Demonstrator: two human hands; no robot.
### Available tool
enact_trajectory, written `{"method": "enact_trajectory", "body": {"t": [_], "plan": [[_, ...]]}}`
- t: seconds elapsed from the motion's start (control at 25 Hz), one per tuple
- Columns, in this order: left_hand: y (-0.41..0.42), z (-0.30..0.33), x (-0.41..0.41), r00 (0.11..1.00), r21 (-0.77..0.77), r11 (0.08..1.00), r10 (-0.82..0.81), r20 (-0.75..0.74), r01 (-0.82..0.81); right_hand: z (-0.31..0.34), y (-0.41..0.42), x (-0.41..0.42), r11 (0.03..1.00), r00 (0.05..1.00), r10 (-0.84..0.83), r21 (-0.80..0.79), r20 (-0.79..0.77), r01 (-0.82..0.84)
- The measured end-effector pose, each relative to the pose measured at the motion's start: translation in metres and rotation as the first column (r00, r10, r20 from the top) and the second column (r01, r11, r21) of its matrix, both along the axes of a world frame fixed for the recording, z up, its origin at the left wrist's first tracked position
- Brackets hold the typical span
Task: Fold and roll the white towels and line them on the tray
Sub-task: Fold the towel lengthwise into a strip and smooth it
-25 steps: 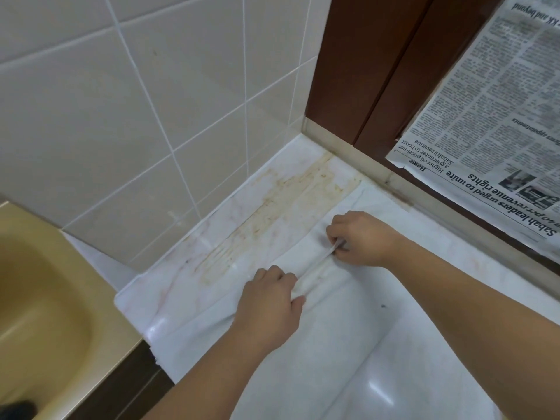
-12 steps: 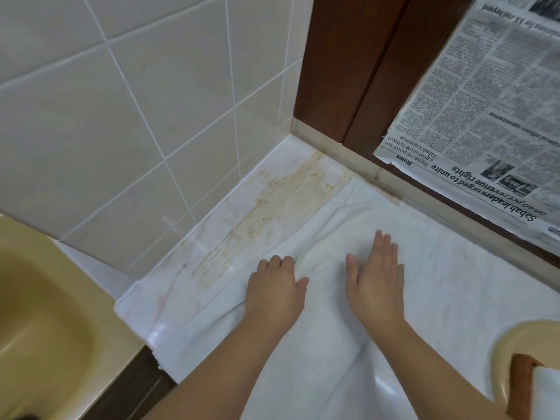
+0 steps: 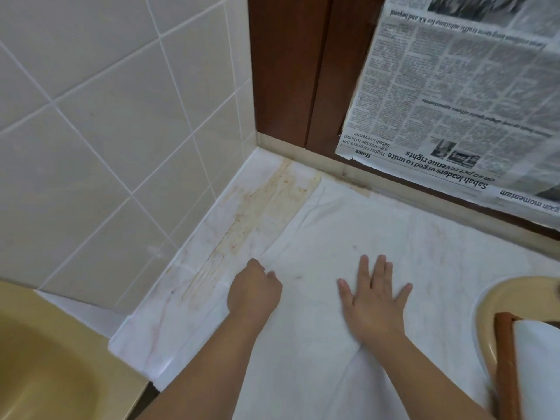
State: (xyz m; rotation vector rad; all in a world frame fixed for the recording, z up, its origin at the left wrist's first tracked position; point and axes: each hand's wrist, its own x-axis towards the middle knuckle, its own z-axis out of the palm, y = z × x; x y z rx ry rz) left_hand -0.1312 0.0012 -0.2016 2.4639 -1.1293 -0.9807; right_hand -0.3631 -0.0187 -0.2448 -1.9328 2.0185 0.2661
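Note:
A white towel (image 3: 318, 237) lies spread flat on the marble counter, reaching from the back wall to the near edge. My left hand (image 3: 253, 294) is curled at the towel's left edge and grips the cloth there. To its right, my right hand (image 3: 372, 304) lies palm down on the towel with fingers spread, pressing it flat. At the right border a brown wooden tray (image 3: 504, 359) shows only its edge, with another white towel (image 3: 536, 359) lying in it.
The bare counter strip (image 3: 257, 213) left of the towel carries brown stains. A yellow sink (image 3: 45, 359) sits at lower left, and a yellow basin rim (image 3: 485, 301) under the tray. A tiled wall (image 3: 106, 147) and newspaper (image 3: 454, 86) on a wooden frame close off the back.
My right hand let go of the towel's folded edge, opened flat and slid to the right over the cloth. The ridge in the towel is smoothed out. My left hand stayed at the left edge.

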Motion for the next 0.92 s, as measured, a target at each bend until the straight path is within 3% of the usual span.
{"method": "enact_trajectory", "body": {"t": [0.08, 0.2, 0.32, 0.44, 0.64, 0.8, 0.92], "plan": [[0.001, 0.003, -0.001, 0.998, -0.008, 1.000, 0.012, 0.060, -0.012, 0.004, -0.002, 0.003, 1.000, 1.000, -0.006, 0.014, -0.023, 0.006], [0.001, 0.002, -0.002, 0.983, -0.038, 0.995, -0.087, 0.159, 0.095, 0.016, -0.016, 0.012, 0.999, 1.000, 0.017, -0.050, -0.004, -0.017], [-0.003, -0.004, 0.004, 0.992, -0.085, 0.993, -0.067, 0.112, 0.076, 0.029, -0.052, 0.026, 0.957, 0.959, 0.265, -0.150, 0.104, -0.248], [-0.003, -0.007, 0.009, 0.994, -0.105, 0.992, -0.063, 0.084, 0.072, 0.037, -0.106, 0.050, 0.873, 0.867, 0.484, -0.136, 0.120, -0.469], [0.001, -0.012, 0.014, 0.995, -0.129, 0.987, -0.087, 0.054, 0.094, 0.044, -0.204, 0.070, 0.968, 0.968, 0.224, -0.140, 0.112, -0.208], [0.005, -0.014, 0.015, 0.988, -0.133, 0.981, -0.126, 0.089, 0.137, 0.033, -0.243, 0.063, 0.969, 0.975, 0.218, -0.109, -0.035, -0.220], [0.007, -0.016, 0.016, 0.989, -0.128, 0.984, -0.110, 0.101, 0.123, 0.033, -0.252, 0.062, 0.967, 0.977, 0.212, -0.141, -0.016, -0.212]]}}
